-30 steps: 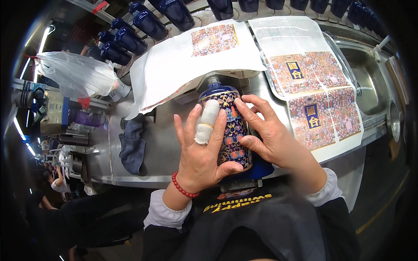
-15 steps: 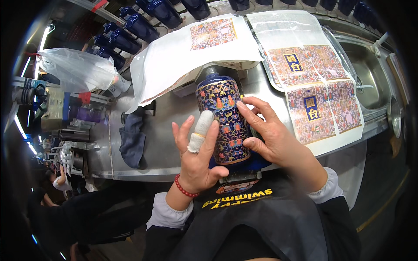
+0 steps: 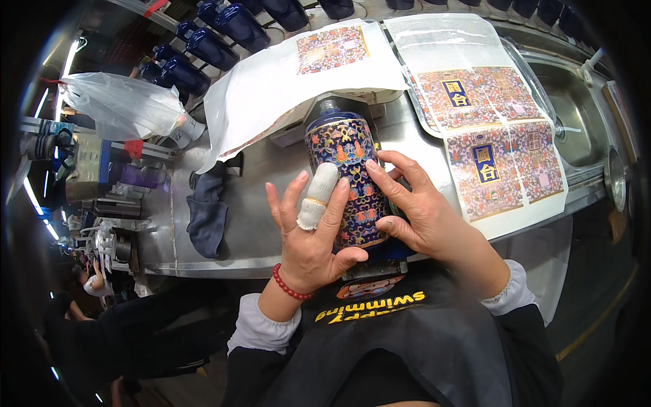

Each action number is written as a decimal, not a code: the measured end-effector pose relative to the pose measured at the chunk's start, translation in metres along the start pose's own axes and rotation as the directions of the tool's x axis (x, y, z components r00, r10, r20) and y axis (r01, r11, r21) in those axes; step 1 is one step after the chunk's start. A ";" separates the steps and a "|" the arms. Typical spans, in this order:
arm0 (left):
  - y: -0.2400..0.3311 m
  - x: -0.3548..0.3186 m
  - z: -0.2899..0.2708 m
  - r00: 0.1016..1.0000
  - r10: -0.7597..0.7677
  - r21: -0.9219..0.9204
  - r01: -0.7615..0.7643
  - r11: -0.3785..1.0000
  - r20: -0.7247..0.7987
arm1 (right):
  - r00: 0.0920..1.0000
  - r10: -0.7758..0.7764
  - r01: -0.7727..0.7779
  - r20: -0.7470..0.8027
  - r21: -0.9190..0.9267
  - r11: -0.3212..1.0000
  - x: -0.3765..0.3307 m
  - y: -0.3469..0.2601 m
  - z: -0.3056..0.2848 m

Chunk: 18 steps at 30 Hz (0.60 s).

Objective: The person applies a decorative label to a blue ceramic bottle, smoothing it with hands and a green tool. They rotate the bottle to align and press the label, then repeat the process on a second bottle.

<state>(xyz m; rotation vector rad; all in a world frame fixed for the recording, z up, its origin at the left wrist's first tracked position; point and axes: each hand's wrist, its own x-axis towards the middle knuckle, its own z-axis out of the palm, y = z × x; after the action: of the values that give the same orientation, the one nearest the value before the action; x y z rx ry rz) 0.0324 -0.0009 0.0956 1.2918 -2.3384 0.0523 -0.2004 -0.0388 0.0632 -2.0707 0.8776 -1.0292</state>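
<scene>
A dark blue bottle (image 3: 347, 169) with a colourful patterned decal lies on its side on the metal worktable (image 3: 264, 203), neck pointing away from me. My left hand (image 3: 313, 234), with a white wrap on the middle finger and a red bead bracelet at the wrist, cups the bottle's left side and base, fingers spread upward. My right hand (image 3: 417, 207) presses flat on the bottle's right side, fingertips on the decal.
White sheets with printed patterned decals (image 3: 485, 136) lie right and behind (image 3: 319, 64). A dark cloth (image 3: 207, 210) lies at left. Several plain blue bottles (image 3: 224, 34) stand along the back. A plastic bag (image 3: 122, 102) sits far left; a steel sink (image 3: 576, 115) at right.
The bottle has shifted slightly away from me and turned under my hands. My left fingers have slid off its top to its left side; my right hand stays pressed on the decal.
</scene>
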 end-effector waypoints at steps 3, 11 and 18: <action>0.000 0.006 -0.002 1.000 0.026 0.069 -0.026 0.997 -0.005 | 1.000 0.003 -0.004 0.005 0.015 1.000 0.000 -0.001 -0.001; 0.002 0.016 -0.005 0.999 0.043 0.163 -0.044 0.986 0.009 | 1.000 -0.002 0.001 0.026 0.018 1.000 0.000 0.001 -0.003; 0.012 0.005 -0.007 0.999 0.005 0.100 -0.009 0.995 0.037 | 0.998 -0.011 0.010 0.055 0.029 1.000 -0.006 0.003 -0.008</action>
<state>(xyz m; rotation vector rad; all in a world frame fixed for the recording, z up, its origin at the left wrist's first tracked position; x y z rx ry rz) 0.0230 0.0040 0.1060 1.3427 -2.3986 0.1514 -0.2107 -0.0377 0.0616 -2.0717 0.8206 -0.9797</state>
